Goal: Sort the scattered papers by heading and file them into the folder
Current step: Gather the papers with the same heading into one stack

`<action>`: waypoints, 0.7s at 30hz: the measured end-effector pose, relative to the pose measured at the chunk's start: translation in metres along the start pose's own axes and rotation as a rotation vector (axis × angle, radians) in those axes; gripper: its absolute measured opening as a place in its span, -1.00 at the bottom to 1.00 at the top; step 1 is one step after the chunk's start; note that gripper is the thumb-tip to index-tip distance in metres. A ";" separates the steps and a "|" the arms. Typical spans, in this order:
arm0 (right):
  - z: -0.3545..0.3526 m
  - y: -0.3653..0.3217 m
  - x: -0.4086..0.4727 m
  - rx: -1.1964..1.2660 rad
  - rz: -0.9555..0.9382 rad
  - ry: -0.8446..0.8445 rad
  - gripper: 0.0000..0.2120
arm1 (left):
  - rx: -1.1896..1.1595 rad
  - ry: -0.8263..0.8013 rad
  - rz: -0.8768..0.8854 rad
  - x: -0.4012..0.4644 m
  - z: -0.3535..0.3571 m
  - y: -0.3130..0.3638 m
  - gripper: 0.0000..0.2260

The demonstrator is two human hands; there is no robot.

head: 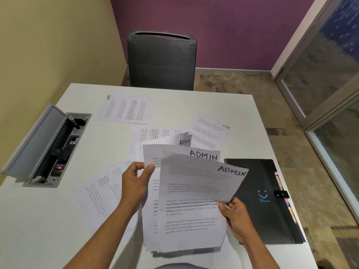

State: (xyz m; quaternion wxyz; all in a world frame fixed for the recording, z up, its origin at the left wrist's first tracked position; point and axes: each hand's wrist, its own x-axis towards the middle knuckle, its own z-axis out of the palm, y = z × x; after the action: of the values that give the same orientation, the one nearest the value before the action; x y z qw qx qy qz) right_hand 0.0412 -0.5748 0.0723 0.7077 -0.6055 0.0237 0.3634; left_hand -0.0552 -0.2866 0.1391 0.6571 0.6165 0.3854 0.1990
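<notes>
- the left hand (136, 177) grips a fanned stack of admin sheets (186, 226) by its left edge, thumb on top and fingers curled behind; the fan looks deliberate, since each handwritten "admin" heading stays readable at the top right corner.
- the right hand (236, 214) pinches the lower right corner of a single admin sheet (198, 181), closed on it between thumb and fingers, and holds it tilted over the stack, just left of the black folder (266, 200). my guess is that it is being laid onto the admin group.
- both forearms come up from the bottom of the view and converge toward the stack; the left wrist is bent inward, the right wrist cocked up under the corner it holds.
- the folder lies flat on the white table (194, 100), apparently closed with its clasp on its right edge, so nothing seems filed yet.
- beyond the folder, toward the chair (161, 61), one hr sheet (210, 131) lies loose; a second hr sheet (126, 108) lies further left of the folder near the table's far edge.
- more unsorted sheets (101, 193) lie flat well left of the folder, headings turned away or hidden, so i cannot tell their group.
- an open cable box (48, 146) sits at the table's left side, furthest from the folder.
</notes>
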 end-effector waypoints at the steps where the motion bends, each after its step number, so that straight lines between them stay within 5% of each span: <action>1: 0.000 0.000 0.000 -0.014 0.003 -0.010 -0.34 | 0.011 0.010 0.020 -0.001 0.001 0.002 -0.84; 4: 0.004 -0.002 0.000 -0.056 0.019 -0.035 -0.11 | -0.031 0.032 0.041 -0.002 0.004 0.005 -0.82; 8: 0.006 -0.001 0.002 -0.046 0.053 -0.037 -0.34 | -0.046 0.016 0.036 0.000 0.001 0.003 -0.80; 14: 0.015 0.000 0.006 -0.090 0.075 -0.019 -0.19 | 0.091 -0.077 0.152 -0.005 0.001 0.017 -0.44; 21: 0.029 0.002 0.015 -0.112 0.107 -0.012 -0.65 | 0.150 -0.131 0.226 0.000 0.008 0.027 -0.79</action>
State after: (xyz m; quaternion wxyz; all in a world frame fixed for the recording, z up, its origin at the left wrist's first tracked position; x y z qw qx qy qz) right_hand 0.0395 -0.5419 0.0711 0.6524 -0.6397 0.0314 0.4052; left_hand -0.0433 -0.2876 0.1648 0.6064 0.7150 0.2836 0.2016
